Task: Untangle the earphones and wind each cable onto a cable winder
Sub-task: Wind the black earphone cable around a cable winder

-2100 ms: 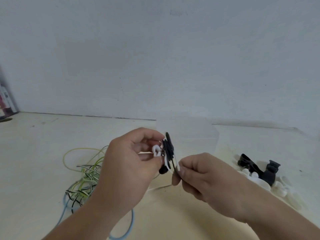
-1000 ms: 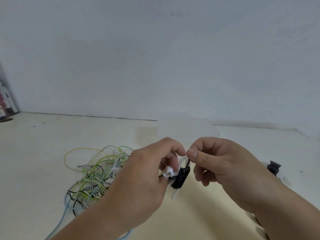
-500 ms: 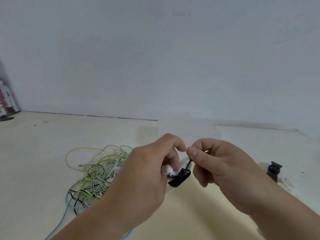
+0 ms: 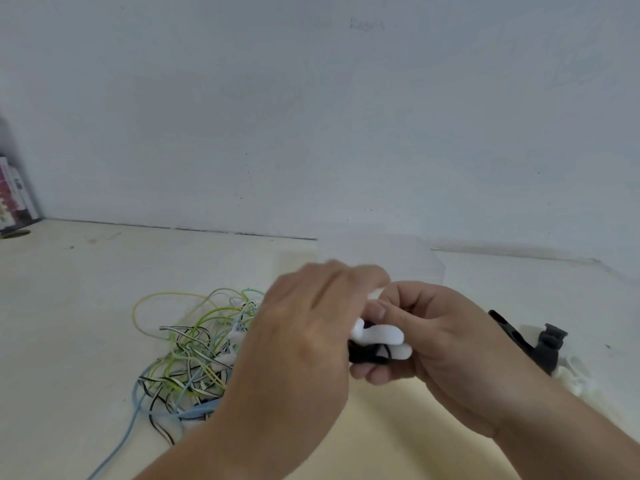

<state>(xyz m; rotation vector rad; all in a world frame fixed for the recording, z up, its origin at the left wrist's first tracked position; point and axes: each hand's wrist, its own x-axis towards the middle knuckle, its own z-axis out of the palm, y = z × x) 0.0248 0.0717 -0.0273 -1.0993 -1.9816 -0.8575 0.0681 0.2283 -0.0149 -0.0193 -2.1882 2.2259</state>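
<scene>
Right hand curls round white plastic cable winder with black cable — my left hand arches over, grip hidden.

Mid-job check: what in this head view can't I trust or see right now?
All head view.
1. Left hand: motion-blurred; its hold on the white winder unreadable.
2. Black cable: mostly covered by both hands; turns wound unknown.
3. Black spare winders: partly behind the wrist of the right hand.
4. Cable tangle: right side behind the left forearm; blue cable cut by bottom edge.
</scene>
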